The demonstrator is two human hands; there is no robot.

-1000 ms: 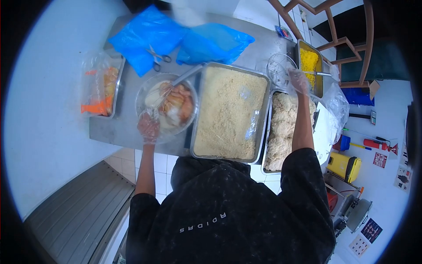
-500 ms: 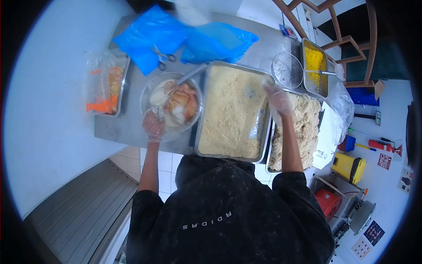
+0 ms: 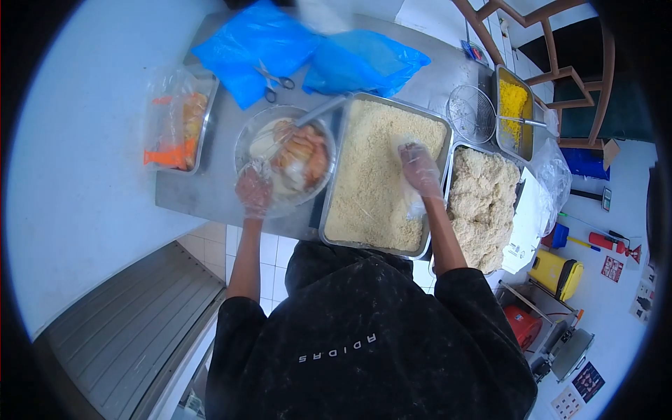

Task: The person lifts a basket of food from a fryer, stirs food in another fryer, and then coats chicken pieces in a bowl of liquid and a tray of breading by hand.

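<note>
My left hand, in a clear plastic glove, is at the near left rim of a round metal bowl. Its fingers are bent over the bowl, and their tips are smeared with white. Inside the bowl lie pale pink raw meat pieces, a whitish mix and a whisk whose handle leans over the rim. My right hand, also gloved, is over the right part of a tray full of pale crumbs. Its fingers are curled down towards the crumbs; what they hold is hidden.
A second tray of lumpy crumbs stands at the right, with a wire strainer and a tray of yellow crumbs beyond. Scissors lie by blue plastic bags. A bagged orange item sits in the left tray.
My right hand has moved left and slightly down, from the crumb tray's right edge to over its crumbs. My left hand stays at the bowl. The whole view has shifted slightly.
</note>
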